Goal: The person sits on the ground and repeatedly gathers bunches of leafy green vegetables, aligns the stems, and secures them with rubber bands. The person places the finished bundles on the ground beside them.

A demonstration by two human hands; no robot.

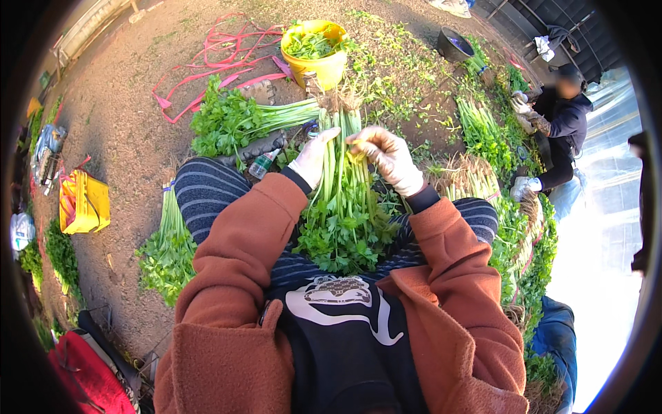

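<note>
A bunch of leafy celery (344, 222) lies across my lap, its roots pointing away from me and its leaves towards me. My left hand (314, 158), in a pale glove, grips the stalks below the roots on the left side. On the right, my gloved right hand (387, 158) pinches a yellowed leaf (358, 154) with thumb and fingers at the edge of the bunch. More celery (232, 116) lies sideways just beyond my left hand, its stalks reaching the root end. A plastic bottle (262, 164) lies by my left knee, partly hidden.
Ahead stands a yellow bucket (316, 67) of leaves, with pink straps (227, 57) beside it. A tied celery bunch (168, 243) lies at left, near a yellow container (85, 202). Celery piles (481, 181) line the right, where another person (561, 114) sits. A black bucket (455, 44) stands farther off.
</note>
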